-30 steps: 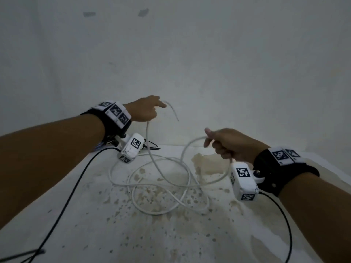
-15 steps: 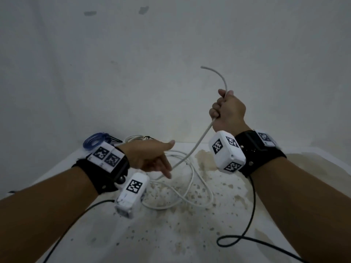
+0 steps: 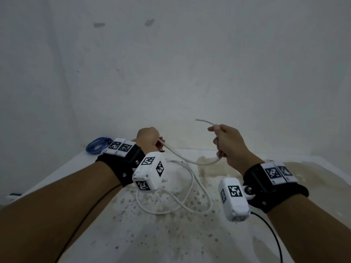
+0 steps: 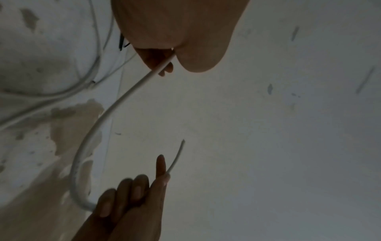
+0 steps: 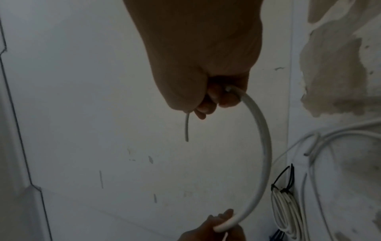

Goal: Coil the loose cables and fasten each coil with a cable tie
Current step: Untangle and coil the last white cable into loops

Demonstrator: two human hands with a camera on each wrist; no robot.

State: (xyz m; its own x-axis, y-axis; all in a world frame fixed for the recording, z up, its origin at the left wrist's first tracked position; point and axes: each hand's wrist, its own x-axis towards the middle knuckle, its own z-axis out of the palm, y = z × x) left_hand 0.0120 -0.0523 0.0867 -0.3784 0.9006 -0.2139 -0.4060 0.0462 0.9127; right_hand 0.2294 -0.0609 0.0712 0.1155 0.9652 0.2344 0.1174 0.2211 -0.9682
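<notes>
A loose white cable [image 3: 191, 162] sags in a short arc between my two hands above the stained table [image 3: 171, 236]. My left hand [image 3: 152, 138] holds it in curled fingers at the left. My right hand [image 3: 225, 142] grips it near its free end [image 3: 198, 120], which sticks out to the left. The remaining cable lies in loose loops [image 3: 191, 196] on the table below. In the right wrist view the cable [image 5: 265, 140] curves from my right hand [image 5: 214, 97] down to the left hand [image 5: 218, 228]. The left wrist view shows the same arc [image 4: 128, 96].
A blue coiled cable [image 3: 96, 147] lies at the table's back left corner. A white coil bound with black ties [image 5: 285, 210] rests by the wall. The wall [image 3: 171, 73] stands close behind the table. Black camera leads trail from both wrists.
My right hand has come down from high up with the cable end. My left hand has risen from the table and taken hold of the cable, forming an arc between the hands.
</notes>
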